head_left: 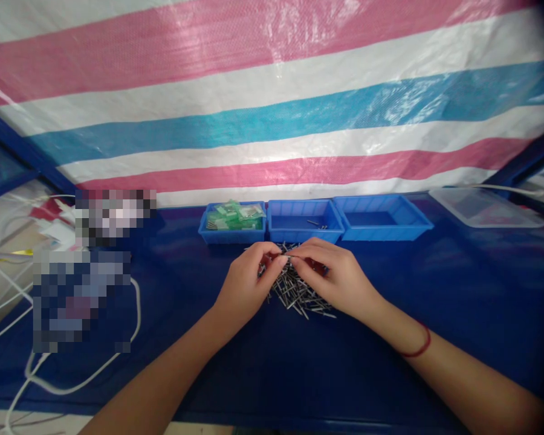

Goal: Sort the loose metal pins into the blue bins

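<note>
A heap of small metal pins (294, 290) lies on the blue table (457, 284), just in front of three blue bins. My left hand (247, 281) and my right hand (333, 272) meet over the heap, fingertips pinched together on something thin and metallic, probably a pin, though it is too small to make out. A red cord circles my right wrist. The left bin (232, 223) holds green packets, the middle bin (304, 220) has a few pins on its floor, and the right bin (383, 217) looks empty.
A clear plastic tray (485, 208) sits at the back right. White cables (72, 374) loop across the table's left side beside blurred items. A pink, white and blue striped tarp (272, 103) hangs behind the bins.
</note>
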A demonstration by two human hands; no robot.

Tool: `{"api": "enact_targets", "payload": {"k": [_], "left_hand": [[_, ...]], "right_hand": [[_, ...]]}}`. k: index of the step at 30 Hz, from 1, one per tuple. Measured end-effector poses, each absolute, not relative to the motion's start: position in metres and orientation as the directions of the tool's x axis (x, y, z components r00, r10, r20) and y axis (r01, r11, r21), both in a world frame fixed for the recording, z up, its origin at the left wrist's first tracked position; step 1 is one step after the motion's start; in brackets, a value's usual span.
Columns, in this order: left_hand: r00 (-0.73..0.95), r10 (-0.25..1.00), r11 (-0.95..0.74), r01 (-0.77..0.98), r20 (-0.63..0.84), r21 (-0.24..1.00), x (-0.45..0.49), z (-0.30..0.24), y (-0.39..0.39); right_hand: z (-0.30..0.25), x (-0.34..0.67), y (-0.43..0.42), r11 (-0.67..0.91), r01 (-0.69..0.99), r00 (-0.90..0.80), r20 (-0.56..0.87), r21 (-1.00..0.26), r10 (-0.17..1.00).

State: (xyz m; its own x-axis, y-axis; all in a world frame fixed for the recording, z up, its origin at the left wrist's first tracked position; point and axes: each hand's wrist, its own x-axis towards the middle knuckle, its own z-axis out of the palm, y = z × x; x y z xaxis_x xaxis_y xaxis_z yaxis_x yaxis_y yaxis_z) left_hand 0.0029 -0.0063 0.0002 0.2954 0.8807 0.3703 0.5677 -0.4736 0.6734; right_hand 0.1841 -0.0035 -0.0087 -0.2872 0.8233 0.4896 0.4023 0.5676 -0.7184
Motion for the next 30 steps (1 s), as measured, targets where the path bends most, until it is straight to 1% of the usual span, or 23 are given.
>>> {"api": "enact_targets", "payload": {"k": [1, 3, 5, 6, 8, 9, 11, 15, 20, 24, 30], "left_hand": [[0.291, 0.877, -0.480, 0.560, 0.382, 0.675, 0.003, 0.000, -0.006], [0.287, 0.873, -0.487, 0.555, 0.395, 0.674, 0.002, 0.000, -0.004], [0.305, 0.866, -0.499, 0.577, 0.396, 0.646, -0.001, -0.002, -0.001], [0.326, 0.859, -0.511, 0.603, 0.395, 0.613, -0.002, -0.003, 0.001], [0.403, 0.834, -0.550, 0.661, 0.377, 0.510, -0.006, -0.006, 0.006], [0.447, 0.820, -0.571, 0.685, 0.358, 0.453, -0.007, -0.008, 0.008], [0.509, 0.800, -0.599, 0.716, 0.318, 0.360, -0.009, -0.009, 0.010], [0.542, 0.792, -0.608, 0.744, 0.280, 0.278, -0.007, -0.010, 0.010], [0.558, 0.795, -0.604, 0.766, 0.239, 0.221, -0.006, -0.013, 0.011], [0.549, 0.806, -0.589, 0.779, 0.221, 0.217, -0.007, -0.014, 0.011], [0.561, 0.799, -0.600, 0.767, 0.215, 0.229, -0.008, -0.009, 0.010]], "right_hand": [[-0.010, 0.184, 0.000, 0.523, 0.380, -0.244, 0.463, -0.763, 0.852], [-0.011, 0.185, 0.009, 0.402, 0.316, -0.094, 0.394, -0.859, 0.914], [-0.010, 0.189, 0.019, 0.255, 0.200, 0.063, 0.272, -0.946, 0.960], [-0.009, 0.192, 0.024, 0.182, 0.120, 0.106, 0.195, -0.976, 0.975], [-0.006, 0.197, 0.030, 0.065, -0.037, 0.120, 0.060, -0.997, 0.991], [-0.005, 0.199, 0.031, 0.030, -0.096, 0.108, 0.019, -0.995, 0.994], [-0.004, 0.202, 0.031, -0.001, -0.149, 0.081, -0.014, -0.989, 0.997], [-0.008, 0.203, 0.024, -0.019, -0.120, 0.041, -0.024, -0.993, 0.999], [-0.015, 0.198, 0.018, -0.014, -0.052, -0.016, -0.013, -0.999, 1.000], [-0.017, 0.194, 0.014, 0.023, 0.020, -0.060, 0.022, -1.000, 0.998], [-0.017, 0.192, 0.012, 0.035, 0.054, -0.074, 0.031, -0.998, 0.997]]}}
